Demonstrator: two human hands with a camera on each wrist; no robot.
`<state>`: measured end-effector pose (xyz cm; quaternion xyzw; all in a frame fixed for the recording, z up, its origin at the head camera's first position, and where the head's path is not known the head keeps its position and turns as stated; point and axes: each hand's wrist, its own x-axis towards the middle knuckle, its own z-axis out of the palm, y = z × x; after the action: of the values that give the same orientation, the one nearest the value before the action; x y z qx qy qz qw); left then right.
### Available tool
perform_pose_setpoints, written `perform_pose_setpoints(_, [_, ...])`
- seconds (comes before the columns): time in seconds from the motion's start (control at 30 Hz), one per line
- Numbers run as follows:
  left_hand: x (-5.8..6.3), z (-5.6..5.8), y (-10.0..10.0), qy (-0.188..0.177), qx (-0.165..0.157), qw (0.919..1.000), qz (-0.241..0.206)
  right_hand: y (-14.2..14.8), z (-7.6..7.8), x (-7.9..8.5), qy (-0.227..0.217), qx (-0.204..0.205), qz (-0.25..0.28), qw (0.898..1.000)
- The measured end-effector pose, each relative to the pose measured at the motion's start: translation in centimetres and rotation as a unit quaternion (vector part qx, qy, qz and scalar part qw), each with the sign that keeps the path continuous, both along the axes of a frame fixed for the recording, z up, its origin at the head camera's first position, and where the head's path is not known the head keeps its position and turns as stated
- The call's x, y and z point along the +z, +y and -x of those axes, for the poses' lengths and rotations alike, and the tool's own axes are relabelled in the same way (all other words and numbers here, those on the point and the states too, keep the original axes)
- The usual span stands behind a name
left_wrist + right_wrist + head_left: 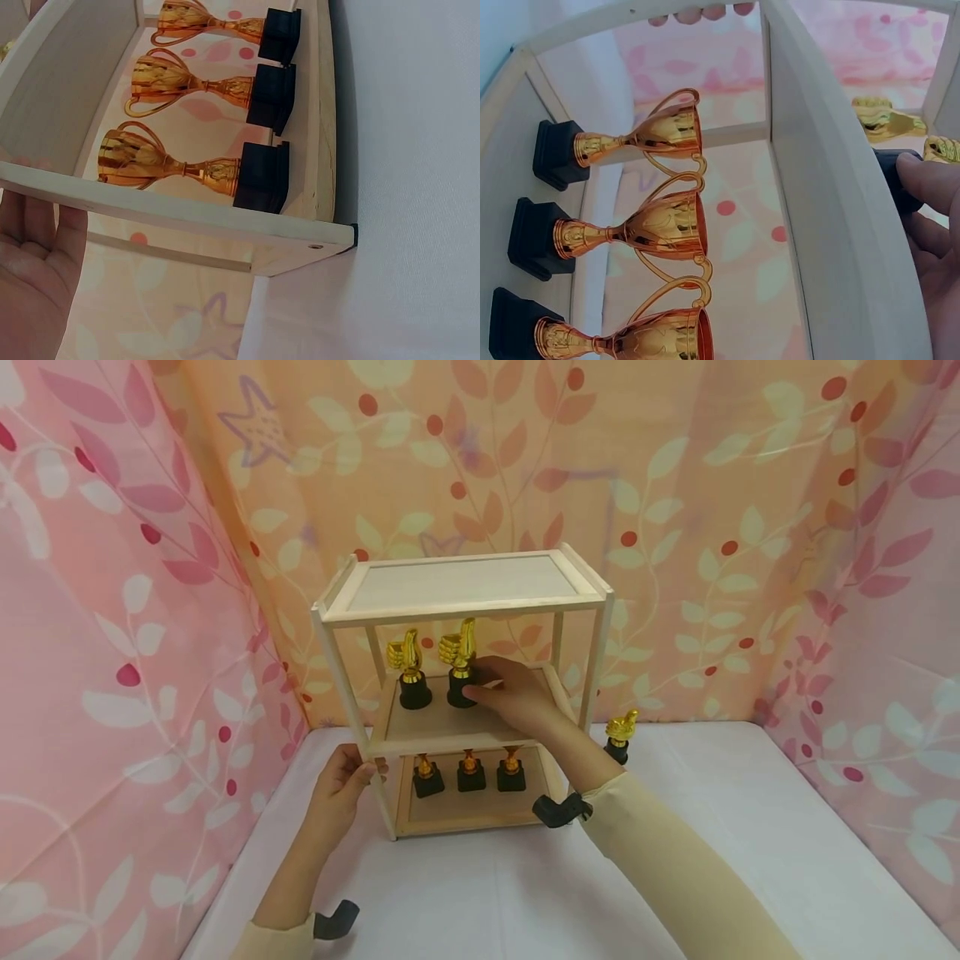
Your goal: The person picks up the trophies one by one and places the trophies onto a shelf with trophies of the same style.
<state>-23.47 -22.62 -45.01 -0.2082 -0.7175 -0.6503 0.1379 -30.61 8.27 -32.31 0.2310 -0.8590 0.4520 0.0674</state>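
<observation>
A small wooden shelf rack (450, 745) with three levels stands on the table. My left hand (339, 787) holds its left front post (150, 206), the fingers reaching behind it. On the middle level, my right hand (517, 693) grips the black base of a gold thumbs-up trophy (463, 647), thumb in front. Left of it stands another thumbs-up trophy (409, 668), upright and apart. Three gold cup trophies (667, 225) with black bases stand in a row on the bottom level; the middle board hides their tops in the head view.
One more thumbs-up trophy (619, 737) stands on the white-covered table (720, 835), right of the rack. The rack's top board (465, 583) lies above my right hand. Patterned curtains (480, 460) hang behind and at both sides.
</observation>
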Motion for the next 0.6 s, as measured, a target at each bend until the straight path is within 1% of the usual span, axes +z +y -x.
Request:
perform_pose_setpoints(0.2, [-0.1,0.0,0.0,0.006,-0.003,1.0000,0.003,-0.4,0.8,-0.1,-0.021,-0.011,-0.012,1.000])
perform_pose_setpoints(0.43, [0.1,-0.1,0.0,-0.009,0.003,0.9998,0.017,-0.6,1.4,-0.1,-0.046,-0.013,0.000,0.999])
perform_pose_setpoints(0.6, [0.1,0.0,-0.2,-0.004,0.002,0.9999,0.014,-0.9,1.7,0.0,-0.058,-0.014,-0.004,0.998])
